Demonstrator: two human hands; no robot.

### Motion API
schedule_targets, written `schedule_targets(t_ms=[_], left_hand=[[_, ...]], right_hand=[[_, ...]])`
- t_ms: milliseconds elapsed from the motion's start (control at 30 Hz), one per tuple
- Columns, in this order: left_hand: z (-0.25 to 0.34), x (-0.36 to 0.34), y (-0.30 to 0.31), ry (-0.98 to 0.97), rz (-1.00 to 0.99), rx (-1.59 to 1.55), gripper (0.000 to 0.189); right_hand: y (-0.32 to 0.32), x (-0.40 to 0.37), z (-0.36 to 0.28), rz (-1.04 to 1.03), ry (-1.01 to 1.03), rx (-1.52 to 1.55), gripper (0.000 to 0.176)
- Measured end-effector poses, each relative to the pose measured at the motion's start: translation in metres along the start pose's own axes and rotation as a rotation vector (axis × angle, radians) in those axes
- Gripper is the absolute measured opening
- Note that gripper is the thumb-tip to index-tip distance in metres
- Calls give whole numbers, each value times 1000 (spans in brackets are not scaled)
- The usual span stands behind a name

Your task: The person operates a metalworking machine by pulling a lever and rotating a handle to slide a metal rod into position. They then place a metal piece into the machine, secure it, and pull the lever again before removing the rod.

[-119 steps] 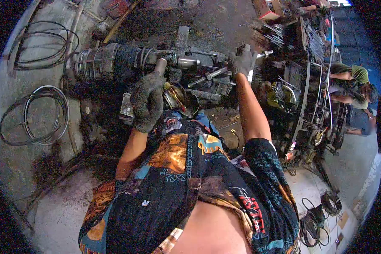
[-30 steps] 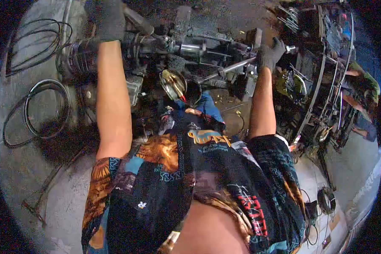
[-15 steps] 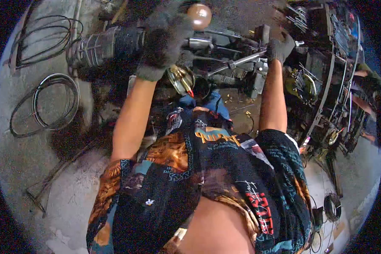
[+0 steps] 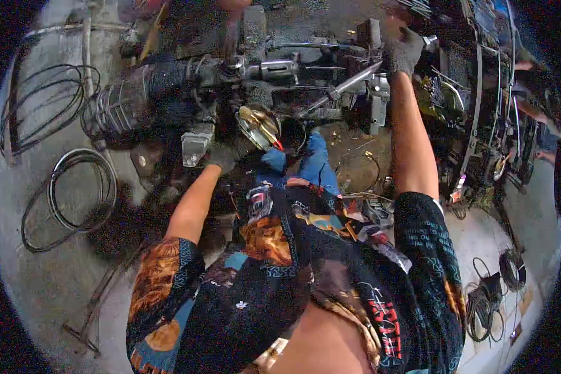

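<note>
My right hand (image 4: 407, 53), in a dark grey knit glove, is closed around the upper end of a long metal rod (image 4: 355, 81). The rod's bright tip (image 4: 430, 39) sticks out beyond the glove, and its other end slants down toward the middle of the machine. My left hand (image 4: 223, 157), gloved too, is low beside a pale metal block (image 4: 196, 144); its fingers are lost in shadow and blur. Between the hands, a round dish (image 4: 244, 128) holds a brush-like tool with a red tip. Above it lies a shiny metal cylinder (image 4: 277, 67) on the machine.
A dark ribbed cylindrical housing (image 4: 121, 103) forms the machine's left side. Coiled cables (image 4: 53, 187) lie on the floor at left, with more cable (image 4: 480, 311) at lower right. A metal rack (image 4: 478, 118) stands at right, another person's arm (image 4: 533, 112) beyond it.
My left hand has dropped from near the round brown knob above the machine to beside the metal block. My right hand stays on the rod. The view has shifted slightly.
</note>
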State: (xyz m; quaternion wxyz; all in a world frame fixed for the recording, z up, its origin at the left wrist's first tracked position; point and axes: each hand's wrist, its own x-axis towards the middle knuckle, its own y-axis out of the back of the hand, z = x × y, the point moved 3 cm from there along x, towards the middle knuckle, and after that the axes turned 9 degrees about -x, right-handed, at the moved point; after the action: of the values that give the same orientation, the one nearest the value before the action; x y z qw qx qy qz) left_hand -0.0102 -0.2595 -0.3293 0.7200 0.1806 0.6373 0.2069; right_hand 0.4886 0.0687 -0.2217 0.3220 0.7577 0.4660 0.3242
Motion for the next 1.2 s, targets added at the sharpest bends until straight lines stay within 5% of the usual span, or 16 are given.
schedule_targets(t_ms=[67,133,200,300,467,567,600,667,833,900,933,1000,1067,1167,1200], left_hand=[[-17,20,-27,-28,-46,26,69],[-31,40,-53,-52,117,244,35],[-39,43,-73,-88,228,357,33],[-56,39,-115,-167,409,581,31],[-56,20,-142,-229,702,1019,29],[-69,33,-154,-462,806,775,27],[-58,21,-133,-461,813,781,27],[-20,-16,-70,-360,181,426,27],[18,-62,-1,-327,45,266,34],[31,-80,30,-272,8,201,38],[37,-88,45,-270,129,65,38],[47,-102,72,-267,249,-73,39],[58,-112,114,-408,642,-154,31],[100,-129,208,-497,994,-222,27],[114,-135,236,-493,1064,-265,28]], right_hand=[[6,-4,-12,-10,-20,-66,33],[1,2,0,15,-16,-40,34],[-23,11,43,120,88,-118,39],[-2,7,15,-75,-36,-81,42],[3,4,4,-5,-80,47,39],[16,2,-19,-78,-74,-79,37],[19,2,-22,-96,-17,-248,36],[21,-5,-29,-42,-14,-191,37],[15,-23,-24,107,45,-18,50],[5,-42,-25,510,10,-171,65],[-12,-49,-11,421,-24,-128,82],[-17,-79,-5,307,-43,-57,80],[-13,-108,-16,194,-60,14,79],[5,-160,-35,350,-61,328,58],[-7,-183,-22,209,-197,479,55]])
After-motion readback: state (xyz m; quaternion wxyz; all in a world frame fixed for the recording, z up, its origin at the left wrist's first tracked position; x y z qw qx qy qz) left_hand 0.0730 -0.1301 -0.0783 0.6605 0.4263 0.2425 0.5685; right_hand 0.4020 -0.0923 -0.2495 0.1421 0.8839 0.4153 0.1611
